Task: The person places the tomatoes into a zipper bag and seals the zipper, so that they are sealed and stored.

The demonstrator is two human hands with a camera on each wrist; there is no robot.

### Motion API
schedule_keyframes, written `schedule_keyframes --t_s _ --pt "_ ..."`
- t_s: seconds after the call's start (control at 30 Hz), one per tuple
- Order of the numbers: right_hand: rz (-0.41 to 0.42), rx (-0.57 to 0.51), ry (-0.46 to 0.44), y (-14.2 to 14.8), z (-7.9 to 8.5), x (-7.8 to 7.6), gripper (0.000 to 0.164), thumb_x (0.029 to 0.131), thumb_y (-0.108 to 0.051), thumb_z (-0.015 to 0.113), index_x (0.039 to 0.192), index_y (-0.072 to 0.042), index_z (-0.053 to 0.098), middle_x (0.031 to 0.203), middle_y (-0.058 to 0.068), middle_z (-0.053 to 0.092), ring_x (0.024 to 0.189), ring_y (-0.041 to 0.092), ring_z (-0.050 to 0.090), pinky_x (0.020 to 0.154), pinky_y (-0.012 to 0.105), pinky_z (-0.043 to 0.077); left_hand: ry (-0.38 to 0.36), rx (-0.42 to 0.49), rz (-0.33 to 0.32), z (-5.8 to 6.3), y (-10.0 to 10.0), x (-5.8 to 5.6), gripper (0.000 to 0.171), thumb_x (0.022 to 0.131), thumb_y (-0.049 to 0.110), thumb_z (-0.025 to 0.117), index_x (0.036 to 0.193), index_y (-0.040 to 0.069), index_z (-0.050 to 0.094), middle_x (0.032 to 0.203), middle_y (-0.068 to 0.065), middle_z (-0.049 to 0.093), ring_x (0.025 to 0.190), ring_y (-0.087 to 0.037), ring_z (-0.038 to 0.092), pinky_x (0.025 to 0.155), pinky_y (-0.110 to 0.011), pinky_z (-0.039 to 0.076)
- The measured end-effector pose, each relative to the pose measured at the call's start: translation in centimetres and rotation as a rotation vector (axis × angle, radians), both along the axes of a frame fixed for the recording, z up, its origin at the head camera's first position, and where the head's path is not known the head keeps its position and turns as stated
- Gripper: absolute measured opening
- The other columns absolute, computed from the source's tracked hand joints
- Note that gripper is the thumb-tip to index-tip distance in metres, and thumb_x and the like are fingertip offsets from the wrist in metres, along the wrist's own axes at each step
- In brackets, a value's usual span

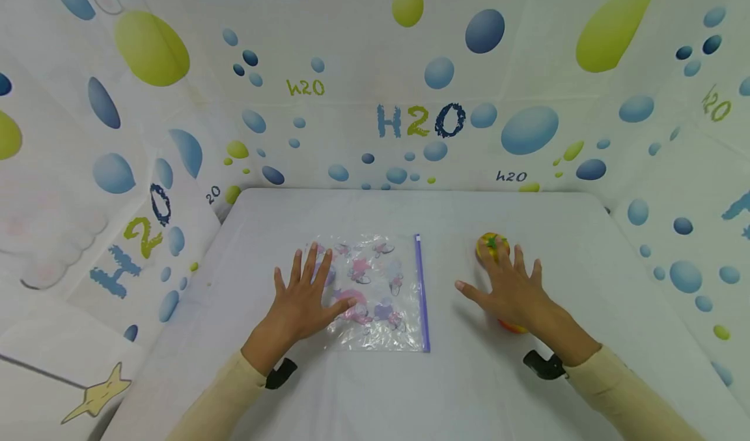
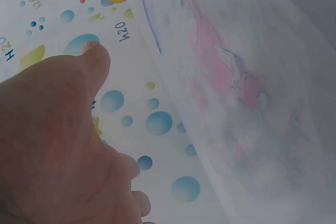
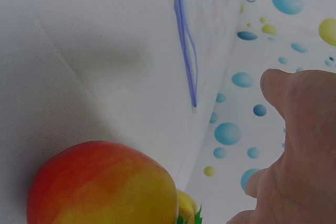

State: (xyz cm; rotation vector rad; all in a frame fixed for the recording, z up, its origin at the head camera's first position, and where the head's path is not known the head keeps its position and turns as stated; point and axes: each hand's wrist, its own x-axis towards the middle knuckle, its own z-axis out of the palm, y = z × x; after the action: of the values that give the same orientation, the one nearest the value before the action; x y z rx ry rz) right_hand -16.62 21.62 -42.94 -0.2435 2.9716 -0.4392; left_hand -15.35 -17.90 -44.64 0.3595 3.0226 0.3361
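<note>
A clear zip bag (image 1: 381, 337) with pink and purple shapes lies flat on the white table, its purple zip strip (image 1: 422, 291) along the right side. My left hand (image 1: 301, 311), palm down and fingers spread, overlaps the bag's left part in the head view and holds nothing. Farther right, my right hand (image 1: 515, 298) spreads its fingers over two red-and-yellow, tomato-like fruits. The far fruit (image 1: 488, 238) shows a green leafy top past the fingertips; the near fruit (image 1: 512, 327) is mostly hidden beneath the hand. In the right wrist view the near fruit (image 3: 102, 187) looks large and smooth.
A white cloth covers the table (image 1: 375, 395). Behind it and at both sides hangs a white curtain (image 1: 351, 56) printed with blue and green drops and H2O lettering. Black wrist cameras sit under the left wrist (image 1: 281, 374) and right wrist (image 1: 545, 365).
</note>
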Motion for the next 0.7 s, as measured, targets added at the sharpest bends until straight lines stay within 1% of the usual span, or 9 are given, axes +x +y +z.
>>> schedule_keyframes --t_s 0.2,0.3,0.37,0.43,0.53,0.6,0.7 --pt "-0.001 0.002 0.005 -0.1 0.0 0.1 0.105 0.095 -0.080 0.050 0.169 -0.010 0.023 0.170 0.034 0.019 0.153 0.067 0.006 0.110 0.089 0.002 -0.006 0.007 -0.002 0.1 0.1 0.1 0.109 0.093 0.074 0.058 0.170 0.011 0.014 0.177 -0.019 -0.004 0.161 -0.050 -0.005 0.117 -0.082 -0.001" --pt "0.003 -0.003 0.005 -0.1 0.0 0.1 0.105 0.095 -0.079 0.050 0.169 -0.010 0.022 0.169 0.035 0.019 0.153 0.067 0.006 0.111 0.088 0.002 0.000 0.011 -0.003 0.1 0.1 0.1 0.109 0.093 0.073 0.059 0.170 0.010 0.015 0.177 -0.019 -0.003 0.161 -0.050 -0.003 0.117 -0.081 0.000" --pt "0.007 -0.010 0.007 -0.1 0.0 0.1 0.104 0.096 -0.078 0.051 0.169 -0.009 0.022 0.169 0.034 0.020 0.153 0.066 0.007 0.112 0.087 0.002 0.005 0.008 -0.006 0.0 0.1 0.1 0.109 0.093 0.072 0.060 0.170 0.010 0.016 0.177 -0.020 -0.001 0.161 -0.051 0.000 0.118 -0.081 0.002" --pt "0.014 -0.023 0.011 -0.2 0.0 0.1 0.101 0.098 -0.073 0.053 0.168 -0.008 0.022 0.170 0.033 0.021 0.154 0.064 0.010 0.114 0.085 0.002 0.000 0.006 -0.010 0.0 0.1 0.1 0.108 0.093 0.072 0.061 0.170 0.009 0.016 0.177 -0.020 0.000 0.161 -0.051 0.002 0.118 -0.080 0.005" --pt "0.042 -0.048 0.037 -0.3 -0.2 0.2 0.093 0.102 -0.061 0.058 0.168 -0.006 0.022 0.169 0.029 0.028 0.156 0.056 0.020 0.117 0.082 0.006 -0.008 0.008 -0.019 0.0 0.1 0.1 0.108 0.094 0.072 0.061 0.170 0.009 0.017 0.176 -0.022 0.003 0.160 -0.052 0.005 0.119 -0.079 0.010" --pt "0.071 -0.069 0.067 -0.6 -0.3 0.2 0.088 0.104 -0.052 0.061 0.167 -0.004 0.024 0.168 0.026 0.033 0.156 0.050 0.027 0.119 0.079 0.011 -0.015 0.021 -0.023 0.0 0.2 0.1 0.108 0.094 0.071 0.062 0.169 0.008 0.018 0.176 -0.023 0.006 0.160 -0.052 0.007 0.120 -0.078 0.012" --pt "0.119 -0.098 0.110 -1.1 -0.4 0.2 0.077 0.106 -0.041 0.063 0.165 -0.002 0.031 0.165 0.024 0.040 0.153 0.044 0.037 0.118 0.075 0.022 -0.028 0.051 -0.037 0.0 0.3 0.1 0.105 0.096 0.067 0.063 0.169 0.007 0.019 0.175 -0.024 0.011 0.160 -0.052 0.009 0.121 -0.076 0.012"
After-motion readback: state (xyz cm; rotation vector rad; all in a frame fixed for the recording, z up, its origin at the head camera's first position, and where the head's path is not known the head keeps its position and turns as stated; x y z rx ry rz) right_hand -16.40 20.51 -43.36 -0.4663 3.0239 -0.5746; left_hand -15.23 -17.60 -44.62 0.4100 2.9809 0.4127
